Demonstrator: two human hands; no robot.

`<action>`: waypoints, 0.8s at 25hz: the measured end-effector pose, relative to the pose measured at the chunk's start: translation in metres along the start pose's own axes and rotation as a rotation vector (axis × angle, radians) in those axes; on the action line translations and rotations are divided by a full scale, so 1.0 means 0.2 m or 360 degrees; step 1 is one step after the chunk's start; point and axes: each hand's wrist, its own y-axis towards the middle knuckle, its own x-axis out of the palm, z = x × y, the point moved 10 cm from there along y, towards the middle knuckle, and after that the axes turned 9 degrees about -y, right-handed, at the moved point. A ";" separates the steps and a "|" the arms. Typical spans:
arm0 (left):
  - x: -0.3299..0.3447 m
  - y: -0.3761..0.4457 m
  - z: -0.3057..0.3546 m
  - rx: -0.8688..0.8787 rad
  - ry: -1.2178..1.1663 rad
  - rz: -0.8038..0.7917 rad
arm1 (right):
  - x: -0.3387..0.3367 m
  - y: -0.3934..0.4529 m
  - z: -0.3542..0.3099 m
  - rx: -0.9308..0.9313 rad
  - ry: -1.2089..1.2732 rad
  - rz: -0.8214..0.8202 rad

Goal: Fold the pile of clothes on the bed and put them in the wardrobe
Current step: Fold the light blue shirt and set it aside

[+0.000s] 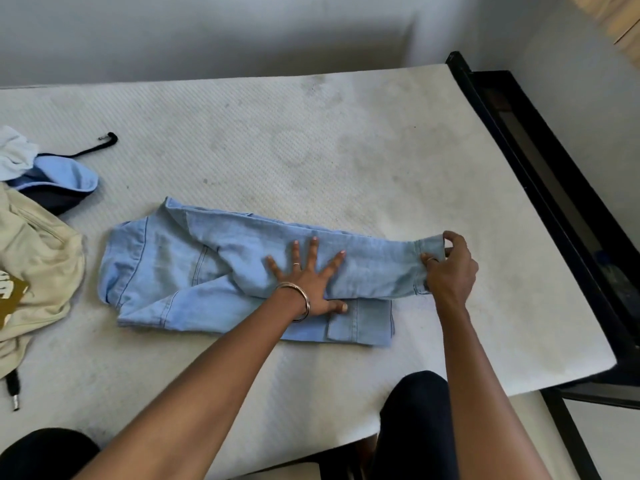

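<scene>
A light-blue denim jacket (214, 271) lies partly folded on a bare white mattress (311, 140), pressed by one hand and held by the other.

At the far left edge of the bed sits a small pile: a white cloth (15, 152), a blue and navy garment (59, 183) with a black drawstring (93, 147) trailing from it, and just below these a cream hoodie (38, 268) with a gold print. Near the middle of the mattress the jacket lies flat with one sleeve laid across its body. The left hand (308, 275), fingers spread wide, presses flat on that sleeve. Further right, the right hand (450, 265) pinches the sleeve's cuff (431, 249) between thumb and fingers. A black bed frame (540, 174) borders the mattress at the right.
</scene>
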 end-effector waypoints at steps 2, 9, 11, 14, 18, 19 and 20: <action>0.00 -0.04 0.18 0.0306 0.0184 0.0176 | -0.05 -0.09 -0.22 -0.0243 -0.0237 0.0169; -0.06 -0.18 0.01 -0.0163 -0.2316 0.0700 | 0.39 -0.30 -0.51 -0.0618 -0.0189 -0.0421; 0.01 -0.17 -0.05 -0.0557 -0.2840 0.0427 | 0.35 -0.26 -0.29 -0.0254 -0.0326 -0.0219; 0.04 -0.10 -0.08 -0.0736 -0.2967 0.0218 | 0.43 -0.30 -0.06 0.0004 -0.0315 -0.0424; -0.07 -0.03 -0.05 -0.0578 -0.2499 0.0481 | 0.44 -0.30 -0.04 -0.0117 -0.0212 -0.0369; -0.12 -0.04 -0.03 -0.0450 -0.2381 0.0601 | 0.43 -0.30 -0.03 -0.0110 -0.0159 -0.0348; -0.16 -0.06 -0.02 -0.0337 -0.2254 0.0702 | 0.43 -0.30 -0.02 -0.0068 -0.0096 -0.0342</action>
